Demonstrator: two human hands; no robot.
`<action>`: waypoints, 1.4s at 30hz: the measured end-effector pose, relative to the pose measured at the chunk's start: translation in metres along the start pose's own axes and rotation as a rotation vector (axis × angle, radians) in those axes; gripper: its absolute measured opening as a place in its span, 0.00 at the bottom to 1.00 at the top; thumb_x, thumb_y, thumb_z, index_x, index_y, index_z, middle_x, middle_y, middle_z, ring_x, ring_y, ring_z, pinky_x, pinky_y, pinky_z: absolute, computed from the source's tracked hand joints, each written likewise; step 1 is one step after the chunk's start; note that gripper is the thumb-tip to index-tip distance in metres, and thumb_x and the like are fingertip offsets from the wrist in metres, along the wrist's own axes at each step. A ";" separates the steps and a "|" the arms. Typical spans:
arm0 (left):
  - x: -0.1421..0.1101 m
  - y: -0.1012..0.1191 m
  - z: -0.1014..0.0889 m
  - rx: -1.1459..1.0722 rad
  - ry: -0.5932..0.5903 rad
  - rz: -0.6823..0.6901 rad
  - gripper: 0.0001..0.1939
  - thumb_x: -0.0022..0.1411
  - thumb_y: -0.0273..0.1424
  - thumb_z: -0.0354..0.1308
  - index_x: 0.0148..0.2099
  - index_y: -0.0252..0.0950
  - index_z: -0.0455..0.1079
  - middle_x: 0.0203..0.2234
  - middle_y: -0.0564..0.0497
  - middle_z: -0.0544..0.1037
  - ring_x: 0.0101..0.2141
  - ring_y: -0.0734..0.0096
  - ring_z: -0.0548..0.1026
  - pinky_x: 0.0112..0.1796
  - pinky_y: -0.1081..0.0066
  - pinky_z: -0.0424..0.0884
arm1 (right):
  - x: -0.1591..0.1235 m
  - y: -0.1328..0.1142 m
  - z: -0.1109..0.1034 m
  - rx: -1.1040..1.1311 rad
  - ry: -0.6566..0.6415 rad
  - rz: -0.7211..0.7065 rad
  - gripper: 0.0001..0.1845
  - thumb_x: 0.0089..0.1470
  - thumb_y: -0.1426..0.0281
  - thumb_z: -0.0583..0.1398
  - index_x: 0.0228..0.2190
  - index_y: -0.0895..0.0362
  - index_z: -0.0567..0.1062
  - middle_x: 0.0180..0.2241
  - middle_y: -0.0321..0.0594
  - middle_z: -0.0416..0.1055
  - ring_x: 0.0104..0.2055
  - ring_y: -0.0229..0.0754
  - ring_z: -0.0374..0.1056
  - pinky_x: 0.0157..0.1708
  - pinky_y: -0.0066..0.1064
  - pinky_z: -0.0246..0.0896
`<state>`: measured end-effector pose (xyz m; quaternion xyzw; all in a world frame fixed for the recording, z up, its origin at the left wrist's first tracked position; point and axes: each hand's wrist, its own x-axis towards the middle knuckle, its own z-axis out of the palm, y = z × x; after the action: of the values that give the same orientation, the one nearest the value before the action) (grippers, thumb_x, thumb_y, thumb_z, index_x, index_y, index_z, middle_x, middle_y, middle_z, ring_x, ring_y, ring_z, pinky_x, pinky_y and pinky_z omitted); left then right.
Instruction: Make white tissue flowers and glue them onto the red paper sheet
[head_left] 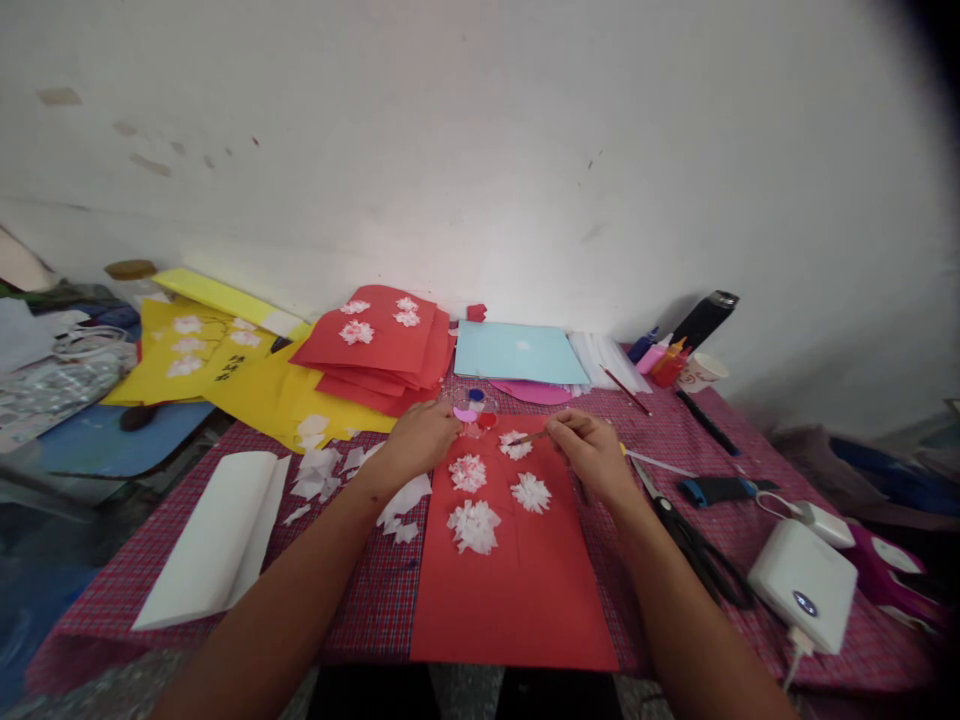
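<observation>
A red sheet of paper (525, 610) lies in front of me with several ruffled white paper flowers on it. My right hand (589, 448) pinches a thin paintbrush (534, 437), its tip touching the upper flower (514, 447). Pink marks show on the flower at left (468, 473); the lower-left flower (474, 526) and the right flower (531, 493) look white. At the sheet's top edge is a small clear paint palette (489, 407) with blue, pink and red paint. My left hand (420, 438) is closed at its left edge, fingertips partly hidden.
Torn white paper pieces (316, 475) and a folded white sheet (217, 530) lie left. Red sheets with flowers (382, 345) and yellow sheets (277, 390) are behind. Black scissors (697, 550), a white power bank (802, 585), paint bottles (669, 365) and a paper cup (703, 372) stand right.
</observation>
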<state>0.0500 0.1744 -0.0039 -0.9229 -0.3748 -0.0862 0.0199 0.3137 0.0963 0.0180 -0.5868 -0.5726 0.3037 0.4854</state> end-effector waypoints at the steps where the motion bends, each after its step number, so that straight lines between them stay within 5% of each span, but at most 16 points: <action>1: 0.000 0.000 0.000 -0.003 -0.002 0.003 0.15 0.70 0.31 0.50 0.37 0.36 0.78 0.37 0.43 0.77 0.40 0.59 0.74 0.42 0.62 0.68 | 0.000 0.000 0.001 -0.004 -0.023 -0.010 0.16 0.54 0.57 0.61 0.25 0.57 0.74 0.20 0.34 0.64 0.20 0.35 0.55 0.20 0.28 0.49; 42: -0.001 -0.001 -0.001 -0.055 0.005 -0.006 0.15 0.70 0.31 0.50 0.38 0.38 0.78 0.37 0.44 0.77 0.42 0.61 0.74 0.46 0.63 0.67 | 0.000 0.001 -0.002 -0.006 -0.033 -0.018 0.16 0.54 0.57 0.61 0.26 0.57 0.75 0.21 0.34 0.65 0.21 0.35 0.56 0.20 0.27 0.49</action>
<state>0.0489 0.1741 -0.0031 -0.9217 -0.3750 -0.0989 -0.0046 0.3160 0.0960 0.0179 -0.5780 -0.5868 0.3070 0.4767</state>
